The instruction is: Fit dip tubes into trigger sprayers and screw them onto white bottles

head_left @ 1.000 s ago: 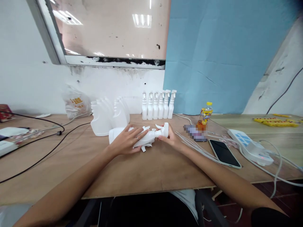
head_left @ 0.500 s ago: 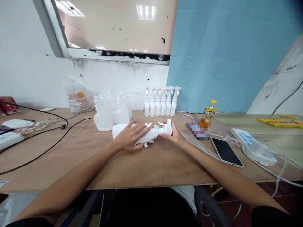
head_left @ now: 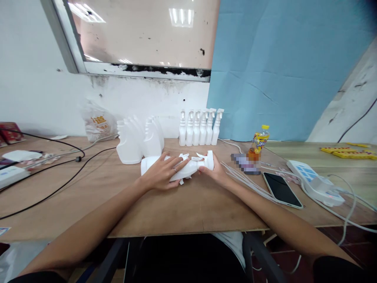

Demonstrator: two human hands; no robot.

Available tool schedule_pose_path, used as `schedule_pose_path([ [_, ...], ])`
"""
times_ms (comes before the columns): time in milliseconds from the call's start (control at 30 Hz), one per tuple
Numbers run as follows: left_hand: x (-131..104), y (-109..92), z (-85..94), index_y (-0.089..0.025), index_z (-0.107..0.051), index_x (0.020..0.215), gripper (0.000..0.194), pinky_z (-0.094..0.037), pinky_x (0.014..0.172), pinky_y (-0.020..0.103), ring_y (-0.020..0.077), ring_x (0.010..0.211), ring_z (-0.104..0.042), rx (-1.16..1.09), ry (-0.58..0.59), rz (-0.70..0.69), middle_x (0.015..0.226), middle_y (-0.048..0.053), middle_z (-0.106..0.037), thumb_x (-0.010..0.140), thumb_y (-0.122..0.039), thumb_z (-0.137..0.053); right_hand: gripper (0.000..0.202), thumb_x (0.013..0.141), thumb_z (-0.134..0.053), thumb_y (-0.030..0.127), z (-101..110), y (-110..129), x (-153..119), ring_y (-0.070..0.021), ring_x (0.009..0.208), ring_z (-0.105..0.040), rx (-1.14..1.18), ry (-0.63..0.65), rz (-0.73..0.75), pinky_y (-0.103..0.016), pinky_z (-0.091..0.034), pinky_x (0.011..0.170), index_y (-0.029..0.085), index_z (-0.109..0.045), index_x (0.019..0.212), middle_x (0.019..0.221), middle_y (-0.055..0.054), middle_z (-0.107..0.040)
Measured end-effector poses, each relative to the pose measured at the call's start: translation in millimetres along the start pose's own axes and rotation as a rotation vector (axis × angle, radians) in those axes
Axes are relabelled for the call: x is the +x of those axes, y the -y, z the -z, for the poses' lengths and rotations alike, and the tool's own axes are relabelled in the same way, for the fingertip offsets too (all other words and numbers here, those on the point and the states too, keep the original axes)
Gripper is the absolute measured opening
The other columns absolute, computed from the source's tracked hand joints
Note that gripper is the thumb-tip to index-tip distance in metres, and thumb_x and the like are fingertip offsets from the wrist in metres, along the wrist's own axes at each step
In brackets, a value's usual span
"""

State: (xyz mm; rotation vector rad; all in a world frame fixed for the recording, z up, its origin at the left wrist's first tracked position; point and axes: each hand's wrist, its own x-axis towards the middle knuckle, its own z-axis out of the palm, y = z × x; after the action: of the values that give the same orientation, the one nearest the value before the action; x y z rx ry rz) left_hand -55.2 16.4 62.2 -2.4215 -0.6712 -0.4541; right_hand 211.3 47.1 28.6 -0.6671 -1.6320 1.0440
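A white spray bottle (head_left: 186, 171) lies on its side between my hands, low over the table, its base to the left and its trigger head to the right. My left hand (head_left: 163, 171) is wrapped over the bottle's body. With thumb and fingers, my right hand (head_left: 216, 169) grips the neck and spray head (head_left: 209, 160). Some small white pieces (head_left: 183, 156) show behind and under the bottle by my left fingers; partly hidden, they look like loose trigger heads. Beyond the hands stand white bottles without heads (head_left: 129, 143) on the left.
Several spray bottles with heads (head_left: 196, 131) stand in a row by the wall. To the right are a drink bottle (head_left: 259, 143), a phone (head_left: 282, 190), thin white tubes (head_left: 250, 182) and a power strip (head_left: 316, 182). A black cable (head_left: 59, 188) crosses the left side.
The bottle's neck and spray head have turned slightly within my grip. Both hands stay in nearly the same place; nothing has been let go.
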Motion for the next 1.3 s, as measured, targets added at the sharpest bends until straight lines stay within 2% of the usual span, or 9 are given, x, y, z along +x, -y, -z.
schedule_pose_path([
  [67,0,0,-0.7,-0.016,-0.01,0.16,0.084,-0.03,0.105,0.051,0.0324,0.116,-0.058,0.003,-0.004,0.004,0.14,0.019,-0.055,0.092,-0.04,-0.052,0.063,0.065,-0.088,0.04,0,2,-1,-0.0169,0.074,-0.066,-0.011,0.014,0.036,-0.029,-0.054,0.068,0.023,-0.048,0.11,0.098,-0.003,-0.069],
  [200,0,1,-1.0,-0.016,-0.009,0.16,0.084,-0.032,0.104,0.05,0.0324,0.116,-0.059,0.003,0.01,0.001,0.14,0.018,-0.054,0.093,-0.042,-0.052,0.053,0.072,-0.082,0.047,0,3,1,-0.014,0.052,-0.058,-0.031,-0.041,-0.07,-0.028,-0.048,0.052,0.02,-0.055,0.109,0.072,0.001,-0.067],
  [333,0,1,-0.9,-0.015,-0.011,0.16,0.082,-0.03,0.105,0.052,0.0323,0.114,-0.059,0.022,0.007,-0.003,0.139,0.019,-0.056,0.093,-0.041,-0.051,0.065,0.058,-0.091,0.037,3,2,3,-0.0202,0.08,-0.069,-0.034,0.012,-0.058,-0.03,-0.054,0.069,0.02,-0.062,0.114,0.098,-0.005,-0.075],
  [433,-1,1,-1.1,-0.015,-0.012,0.159,0.081,-0.03,0.104,0.051,0.0322,0.114,-0.059,0.016,0.009,-0.003,0.138,0.019,-0.057,0.093,-0.042,-0.05,0.037,0.067,-0.086,0.044,5,2,3,-0.0177,0.065,-0.065,-0.118,0.017,-0.096,-0.028,-0.049,0.061,0.017,-0.069,0.085,0.073,-0.004,-0.073],
  [533,0,0,-0.6,-0.015,-0.012,0.159,0.082,-0.032,0.103,0.049,0.0326,0.116,-0.058,0.007,0.004,-0.009,0.139,0.018,-0.056,0.093,-0.042,-0.051,0.042,0.08,-0.072,0.055,5,3,3,-0.0144,0.05,-0.056,-0.134,0.039,-0.113,-0.028,-0.045,0.054,0.017,-0.063,0.065,0.053,-0.002,-0.062],
  [700,1,0,1.6,-0.016,-0.013,0.159,0.08,-0.03,0.106,0.052,0.0315,0.115,-0.059,0.012,-0.016,0.006,0.138,0.019,-0.056,0.093,-0.041,-0.051,0.049,0.063,-0.088,0.044,5,7,3,-0.015,0.054,-0.058,-0.07,0.087,-0.1,-0.027,-0.046,0.053,0.018,-0.066,0.097,0.062,0.001,-0.066],
  [1000,0,-4,0.2,-0.015,-0.014,0.157,0.077,-0.031,0.105,0.053,0.0329,0.12,-0.056,0.045,-0.067,-0.068,0.138,0.019,-0.057,0.095,-0.037,-0.053,0.036,0.071,-0.08,0.046,-3,4,-8,-0.0087,0.04,-0.041,-0.022,-0.019,-0.079,-0.024,-0.032,0.04,0.018,-0.057,0.067,0.048,0.004,-0.052],
  [1167,7,-11,6.6,-0.015,-0.019,0.157,0.075,-0.032,0.102,0.051,0.0319,0.118,-0.056,0.037,-0.018,0.054,0.14,0.019,-0.055,0.095,-0.043,-0.052,0.04,0.075,-0.074,0.051,-6,1,0,-0.0081,0.036,-0.037,0.01,-0.049,-0.097,-0.023,-0.025,0.038,0.02,-0.049,0.068,0.044,0.007,-0.045],
  [1300,14,-19,9.3,-0.014,-0.016,0.158,0.086,-0.035,0.097,0.048,0.0318,0.108,-0.058,0.072,0.01,0.153,0.123,0.016,-0.063,0.093,-0.057,-0.053,0.039,0.08,-0.071,0.053,-9,3,-2,-0.0083,0.038,-0.038,-0.006,-0.027,-0.089,-0.023,-0.026,0.04,0.019,-0.052,0.072,0.045,0.007,-0.046],
])
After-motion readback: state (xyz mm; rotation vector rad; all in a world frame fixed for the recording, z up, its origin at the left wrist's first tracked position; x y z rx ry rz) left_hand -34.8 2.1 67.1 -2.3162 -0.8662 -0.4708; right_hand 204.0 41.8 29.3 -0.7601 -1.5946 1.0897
